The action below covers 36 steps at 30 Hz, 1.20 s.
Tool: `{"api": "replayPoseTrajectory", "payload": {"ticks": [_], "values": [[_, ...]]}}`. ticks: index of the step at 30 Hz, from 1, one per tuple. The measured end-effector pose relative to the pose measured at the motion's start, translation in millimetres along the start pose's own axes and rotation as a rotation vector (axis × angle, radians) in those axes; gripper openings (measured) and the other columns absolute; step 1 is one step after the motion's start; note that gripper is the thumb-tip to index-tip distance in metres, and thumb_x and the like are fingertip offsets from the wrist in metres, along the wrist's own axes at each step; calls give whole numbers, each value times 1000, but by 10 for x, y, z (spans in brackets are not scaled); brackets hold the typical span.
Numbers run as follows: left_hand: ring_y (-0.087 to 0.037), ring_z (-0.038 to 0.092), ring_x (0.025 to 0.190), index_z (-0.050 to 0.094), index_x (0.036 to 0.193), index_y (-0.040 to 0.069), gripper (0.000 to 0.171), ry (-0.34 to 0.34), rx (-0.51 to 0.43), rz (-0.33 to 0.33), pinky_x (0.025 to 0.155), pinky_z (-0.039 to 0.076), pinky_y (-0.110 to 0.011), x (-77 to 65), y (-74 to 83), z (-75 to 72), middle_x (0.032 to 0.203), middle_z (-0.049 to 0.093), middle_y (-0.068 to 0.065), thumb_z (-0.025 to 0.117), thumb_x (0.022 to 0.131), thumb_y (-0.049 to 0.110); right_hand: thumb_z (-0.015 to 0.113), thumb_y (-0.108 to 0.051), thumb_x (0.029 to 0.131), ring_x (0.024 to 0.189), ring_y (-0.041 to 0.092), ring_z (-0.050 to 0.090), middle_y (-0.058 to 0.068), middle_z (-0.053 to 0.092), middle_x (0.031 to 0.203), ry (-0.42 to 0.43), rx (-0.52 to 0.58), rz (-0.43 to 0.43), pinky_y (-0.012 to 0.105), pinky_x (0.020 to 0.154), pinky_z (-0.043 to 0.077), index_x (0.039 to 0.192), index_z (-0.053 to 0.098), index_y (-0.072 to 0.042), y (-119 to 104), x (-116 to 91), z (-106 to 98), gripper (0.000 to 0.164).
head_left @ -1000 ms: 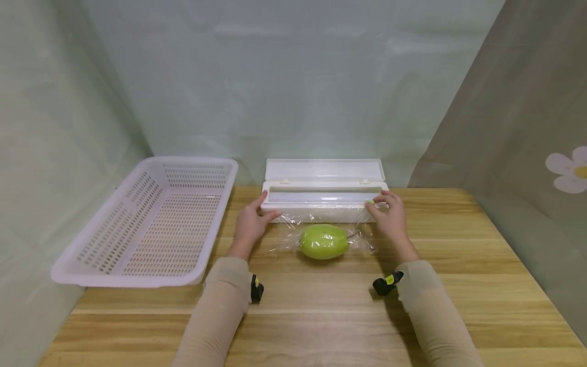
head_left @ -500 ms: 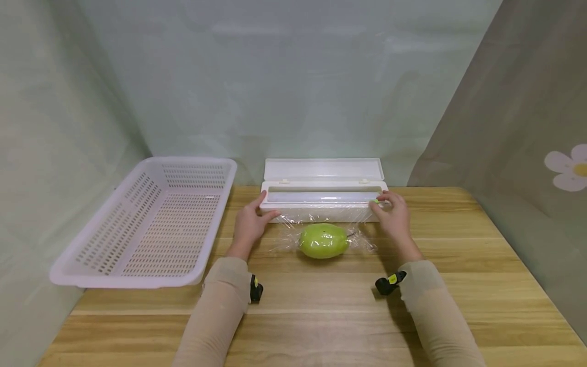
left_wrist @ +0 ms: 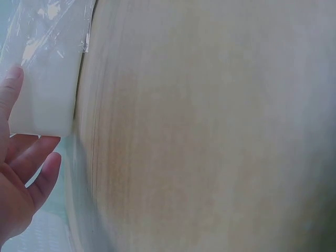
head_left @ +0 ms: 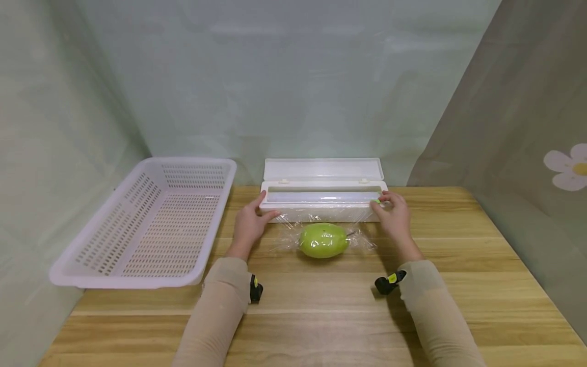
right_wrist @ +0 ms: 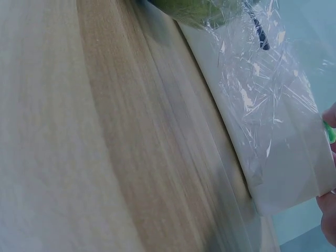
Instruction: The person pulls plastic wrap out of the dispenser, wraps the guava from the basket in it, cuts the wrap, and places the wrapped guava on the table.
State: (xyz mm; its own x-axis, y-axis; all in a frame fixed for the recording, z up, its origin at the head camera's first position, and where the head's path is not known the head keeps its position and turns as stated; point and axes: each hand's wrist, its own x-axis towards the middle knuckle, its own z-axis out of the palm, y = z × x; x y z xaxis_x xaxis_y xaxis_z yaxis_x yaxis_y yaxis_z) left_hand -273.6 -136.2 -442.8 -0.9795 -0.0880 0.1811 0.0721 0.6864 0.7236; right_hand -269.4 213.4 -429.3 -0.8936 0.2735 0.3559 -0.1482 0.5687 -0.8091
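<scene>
A white cling film dispenser [head_left: 316, 213] stands at the table's back edge, its lid [head_left: 323, 169] raised and a film roll [head_left: 321, 197] inside. My left hand [head_left: 249, 224] holds its left end, thumb on the front face and fingers round the end, as the left wrist view also shows. At the other end, my right hand [head_left: 395, 216] pinches a small green slider [head_left: 375, 202] on the dispenser's front rim. In front lies a green pear-shaped fruit [head_left: 323, 240] with a dark stem, wrapped in crinkled cling film [head_left: 362, 239] that reaches up to the dispenser.
A white perforated plastic basket [head_left: 202, 250] stands to the left on the wooden table [head_left: 316, 326]. Pale cloth [head_left: 293, 92] hangs close behind the dispenser and along the sides, with a flower print [head_left: 568, 167] on the right.
My right hand has shifted slightly to the right with the green slider, up to the dispenser's right end. The left hand keeps its hold; the fruit lies where it was.
</scene>
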Motion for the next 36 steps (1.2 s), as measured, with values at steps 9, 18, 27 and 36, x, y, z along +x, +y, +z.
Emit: {"api": "replayPoseTrajectory", "payload": {"ticks": [9,18,27,36], "values": [[-24,48,80,37,135,32,74,-12,-5,-15,76,42,-36,12,1,-8,126,52,-13,66,70,52,67,-14,78,114,30,46,15,54,118,4,5,-10,39,95,35,87,58,2,-8,1,-12,21],[-23,47,77,38,135,32,74,-12,-10,-13,76,40,-35,10,4,-9,132,47,-10,66,70,52,67,-15,77,113,29,46,14,54,119,5,11,9,39,95,36,88,58,1,1,7,-15,21],[-18,33,57,37,135,31,74,-6,-9,-11,65,39,-31,-1,4,-3,66,44,-7,66,70,51,68,-13,76,109,28,49,14,56,115,28,44,19,36,92,38,87,59,2,7,4,-15,20],[-19,33,56,37,135,32,74,-7,-13,-10,69,40,-32,2,0,-5,100,60,-15,66,70,52,67,-11,76,109,27,49,15,56,116,37,55,47,35,91,40,88,59,3,17,19,-18,20]]}}
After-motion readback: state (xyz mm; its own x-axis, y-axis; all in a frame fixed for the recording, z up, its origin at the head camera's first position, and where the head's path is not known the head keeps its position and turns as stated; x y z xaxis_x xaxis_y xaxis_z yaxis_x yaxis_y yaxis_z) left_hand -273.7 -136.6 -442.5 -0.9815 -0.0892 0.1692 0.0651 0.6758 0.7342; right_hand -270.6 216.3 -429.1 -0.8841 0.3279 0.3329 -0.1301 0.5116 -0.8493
